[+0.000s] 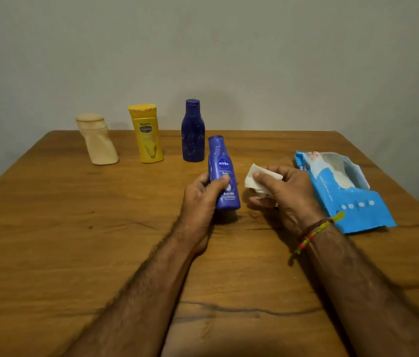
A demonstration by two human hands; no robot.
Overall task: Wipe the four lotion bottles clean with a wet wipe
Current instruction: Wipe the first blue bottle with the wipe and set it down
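**Nivea bottle in my left hand, wipe in my right**

My left hand (pixel 200 194) grips the Nivea bottle (pixel 223 173) around its lower half, thumb pressed across the front label and fingers curled behind it. The bottle stands nearly upright, cap up, its base at or just above the table (pixel 74 253); I cannot tell whether it touches the wood. I take this bottle as my landmark.

Just right of it, my right hand (pixel 285 194) pinches a folded white wipe (pixel 257 180), thumb on top and fingers curled beneath. The wipe sits close beside the bottle's label but apart from it. A beaded bracelet (pixel 311 234) circles my right wrist.

Further right of the bottle, past my right hand, the blue wipes pack (pixel 345 191) lies flat on the table with its top torn open and white wipes showing inside.

Behind the Nivea bottle and slightly left, very near it, stands a dark blue bottle (pixel 193 132), upright with its cap on. Left of that, in the same back row, stands a yellow bottle (pixel 148 135), upright on its base. Furthest left of the landmark is a beige bottle (pixel 99 140), leaning, with its wide cap at the top. The three are set apart from one another, near the table's far edge by the wall (pixel 203 47).
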